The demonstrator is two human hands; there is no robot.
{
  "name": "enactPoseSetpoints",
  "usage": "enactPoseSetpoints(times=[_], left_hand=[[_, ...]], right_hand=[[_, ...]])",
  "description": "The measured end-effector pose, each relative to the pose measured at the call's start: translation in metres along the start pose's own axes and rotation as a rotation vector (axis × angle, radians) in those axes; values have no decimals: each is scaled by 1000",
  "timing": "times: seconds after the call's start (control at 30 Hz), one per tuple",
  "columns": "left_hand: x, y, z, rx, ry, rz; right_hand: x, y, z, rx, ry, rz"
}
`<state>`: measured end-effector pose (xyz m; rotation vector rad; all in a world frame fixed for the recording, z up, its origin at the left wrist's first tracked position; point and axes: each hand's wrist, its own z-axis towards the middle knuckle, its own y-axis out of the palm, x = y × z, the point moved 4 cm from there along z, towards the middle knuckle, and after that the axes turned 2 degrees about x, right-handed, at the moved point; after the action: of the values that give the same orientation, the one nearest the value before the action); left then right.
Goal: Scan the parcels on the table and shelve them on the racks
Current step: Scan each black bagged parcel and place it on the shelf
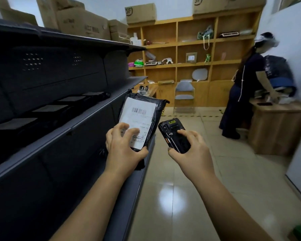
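Note:
My left hand [123, 145] grips the near end of a black plastic parcel [155, 108] with a white barcode label, thumb under it and fingers curled over the label. The parcel is held flat in the air beside the dark rack [63, 122]. To its right, my right hand [193, 150] holds a black handheld scanner [172, 133], whose far end lies level with the label. Several black parcels [49, 110] lie in a row on the rack's middle shelf.
Cardboard boxes [83, 23] are stacked on top of the rack. A wooden shelving unit [195, 54] and a blue chair [184, 94] stand at the back. A person [241, 91] leans over a wooden table [278, 126] on the right. Tiled floor runs between.

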<state>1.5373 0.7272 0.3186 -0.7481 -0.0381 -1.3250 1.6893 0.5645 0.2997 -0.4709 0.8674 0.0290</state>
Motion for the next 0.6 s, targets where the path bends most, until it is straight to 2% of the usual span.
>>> enactPoseSetpoints(times=[0.3, 0.43, 0.6], left_hand=[[-30, 212, 125, -53, -8, 15], [-61, 268, 180, 2, -51, 42], [-125, 316, 238, 45, -113, 148]], right_hand=[[143, 35, 187, 26, 14, -54], [174, 74, 272, 8, -34, -67], [201, 158, 361, -96, -78, 21]])
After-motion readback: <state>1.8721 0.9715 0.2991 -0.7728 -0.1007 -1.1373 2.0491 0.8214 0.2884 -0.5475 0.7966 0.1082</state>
